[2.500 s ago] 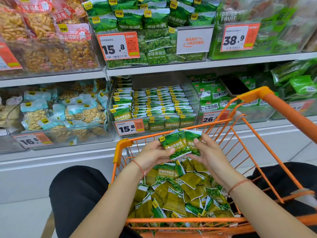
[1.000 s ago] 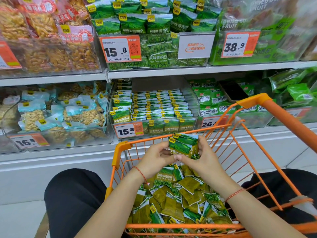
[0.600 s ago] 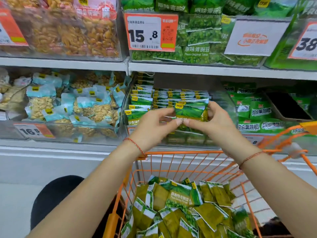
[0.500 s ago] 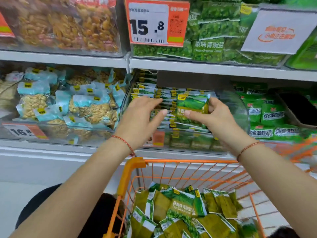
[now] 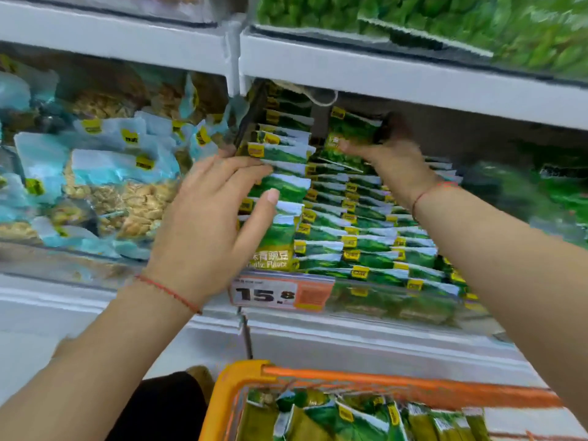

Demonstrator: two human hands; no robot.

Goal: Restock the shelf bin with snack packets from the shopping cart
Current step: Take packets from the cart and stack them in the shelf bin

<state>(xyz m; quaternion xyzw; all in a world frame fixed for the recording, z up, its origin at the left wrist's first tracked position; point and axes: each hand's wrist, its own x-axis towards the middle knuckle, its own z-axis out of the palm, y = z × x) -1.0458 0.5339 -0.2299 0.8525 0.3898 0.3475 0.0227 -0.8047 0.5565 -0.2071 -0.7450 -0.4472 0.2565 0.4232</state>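
Half a second ago both hands were nearing the bin; now the right hand has carried its small stack of green packets deep to the back of the clear plastic shelf bin, pinching it between thumb and fingers just under the upper shelf. The left hand has let go and lies spread, fingers straight against the front left rows. This batch looks close to being set down. The packets are flat, glossy foil pillows overlapping like tiles. More of them fill the orange wire cart below.
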